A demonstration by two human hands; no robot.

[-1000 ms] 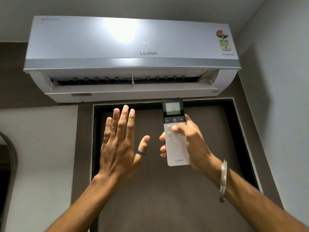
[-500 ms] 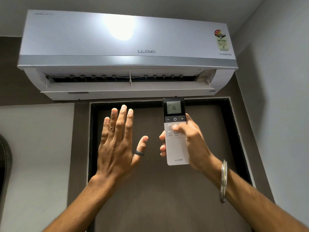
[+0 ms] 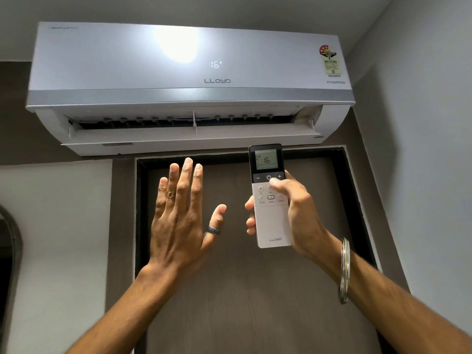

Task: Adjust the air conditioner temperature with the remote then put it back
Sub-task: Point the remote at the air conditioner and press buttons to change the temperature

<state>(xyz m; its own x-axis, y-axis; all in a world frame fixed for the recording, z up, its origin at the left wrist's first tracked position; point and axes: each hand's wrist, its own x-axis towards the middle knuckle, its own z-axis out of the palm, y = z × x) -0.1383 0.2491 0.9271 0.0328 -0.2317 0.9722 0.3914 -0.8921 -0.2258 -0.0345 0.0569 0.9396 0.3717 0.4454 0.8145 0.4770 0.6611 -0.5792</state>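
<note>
A white wall air conditioner point(image 3: 115, 72) hangs high on the wall with its flap open and "16" lit on its front panel. My right hand point(image 3: 298, 213) holds a slim white remote point(image 3: 273, 223) upright below the unit, pointed up at it. The remote's dark top screen reads 16. My thumb rests on the dark button strip between the power and plus keys. My left hand point(image 3: 178, 223) is raised beside the remote, palm forward, fingers spread, holding nothing, a dark ring on its thumb.
A dark brown door point(image 3: 242, 290) in a black frame fills the wall below the unit. The grey side wall point(image 3: 421, 149) stands close on the right. A dark arched edge point(image 3: 10, 238) shows at far left. A metal bangle point(image 3: 343, 272) circles my right wrist.
My thumb has slid up from the white lower keys to the dark button strip. The unit's panel now shows 16, and the remote screen reads 16.
</note>
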